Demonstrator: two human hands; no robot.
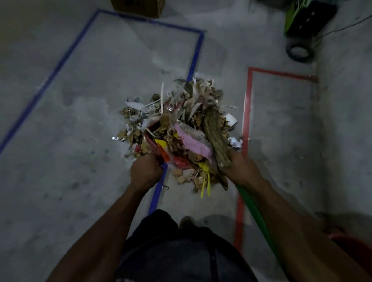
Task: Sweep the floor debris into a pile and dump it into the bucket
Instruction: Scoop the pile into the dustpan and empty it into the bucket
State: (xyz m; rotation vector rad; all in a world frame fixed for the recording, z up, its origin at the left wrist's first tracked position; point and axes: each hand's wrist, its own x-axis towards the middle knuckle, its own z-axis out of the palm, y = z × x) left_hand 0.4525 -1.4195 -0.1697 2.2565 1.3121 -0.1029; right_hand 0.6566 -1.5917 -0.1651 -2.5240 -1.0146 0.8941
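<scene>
While I look down at the grey concrete floor (71, 130), its blue tape outline (46, 81) and red tape outline (247, 106) frame the debris pile (179, 110) heaped between them. At the lower right edge sits the red bucket (360, 258), well apart from the pile. A cardboard box (138, 2) stands at the far end. My right hand (240, 167) is wrapped around the broom (216, 136) low down where its green handle meets the bristles, which press into the pile. My left hand (146, 170) is fisted around the handle of a red dustpan (151, 140) loaded with scraps.
</scene>
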